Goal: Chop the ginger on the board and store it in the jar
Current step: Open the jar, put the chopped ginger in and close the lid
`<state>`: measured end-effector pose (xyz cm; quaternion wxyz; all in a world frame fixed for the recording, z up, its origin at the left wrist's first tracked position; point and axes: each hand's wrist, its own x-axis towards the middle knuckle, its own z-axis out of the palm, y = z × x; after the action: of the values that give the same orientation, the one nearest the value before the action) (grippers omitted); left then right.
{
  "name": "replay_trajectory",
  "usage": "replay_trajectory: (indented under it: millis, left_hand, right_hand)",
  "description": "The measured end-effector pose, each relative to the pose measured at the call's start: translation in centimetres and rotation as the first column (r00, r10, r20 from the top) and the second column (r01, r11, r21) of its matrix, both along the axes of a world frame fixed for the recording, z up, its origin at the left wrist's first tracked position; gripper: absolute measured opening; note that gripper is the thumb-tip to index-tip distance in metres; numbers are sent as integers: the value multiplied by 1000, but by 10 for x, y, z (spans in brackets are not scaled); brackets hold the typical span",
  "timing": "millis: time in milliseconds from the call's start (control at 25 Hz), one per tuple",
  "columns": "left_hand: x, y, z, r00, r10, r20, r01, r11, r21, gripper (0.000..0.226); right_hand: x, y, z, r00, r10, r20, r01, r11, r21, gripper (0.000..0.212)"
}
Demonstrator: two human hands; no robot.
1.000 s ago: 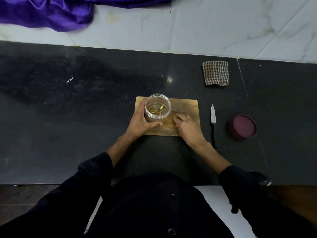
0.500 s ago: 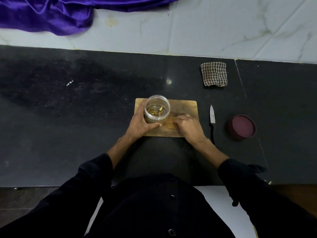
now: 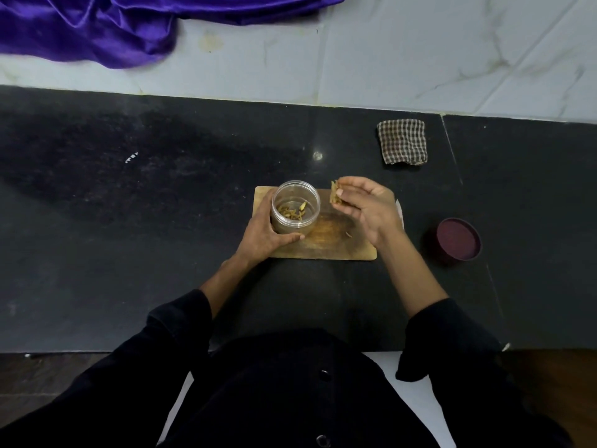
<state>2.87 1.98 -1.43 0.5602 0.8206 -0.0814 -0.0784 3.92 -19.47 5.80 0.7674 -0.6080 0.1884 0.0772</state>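
A clear plastic jar [image 3: 295, 205] stands open on the left part of the wooden chopping board [image 3: 326, 245], with several ginger strips at its bottom. My left hand [image 3: 263, 236] grips the jar from the near left side. My right hand [image 3: 368, 206] is raised above the board just right of the jar's rim and pinches a bunch of chopped ginger [image 3: 334, 194] in its fingertips. One small ginger scrap [image 3: 348, 234] lies on the board under that hand. The knife [image 3: 400, 212] lies right of the board, mostly hidden by my right hand.
The maroon jar lid [image 3: 457, 239] lies upside down on the black counter right of the board. A folded checked cloth [image 3: 402, 141] sits at the back right. Purple fabric [image 3: 97, 24] lies on the white tiles beyond the counter.
My right hand has gathered ginger off the board and lifted it up beside the jar's rim. My left hand has kept its hold on the jar.
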Motion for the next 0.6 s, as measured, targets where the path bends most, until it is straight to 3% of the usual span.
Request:
replay_trajectory:
  millis: [120, 200, 280, 600]
  left_hand:
    - [0, 0, 0, 1000, 5, -8, -5, 1000, -4, 94]
    - [0, -1, 0, 1000, 1, -9, -1, 1000, -3, 94]
    - [0, -1, -1, 1000, -4, -7, 4, 1000, -5, 94]
    - [1, 0, -2, 1000, -7, -12, 6, 1000, -16, 94]
  right_hand:
    - [7, 28, 9, 984, 137, 116, -114, 976, -188, 20]
    - [9, 43, 8, 954, 257, 153, -152, 857, -492, 19]
    - [9, 49, 4, 937, 315, 149, -140, 731, -668, 21]
    - [5, 20, -7, 961, 231, 150, -74, 741, -667, 16]
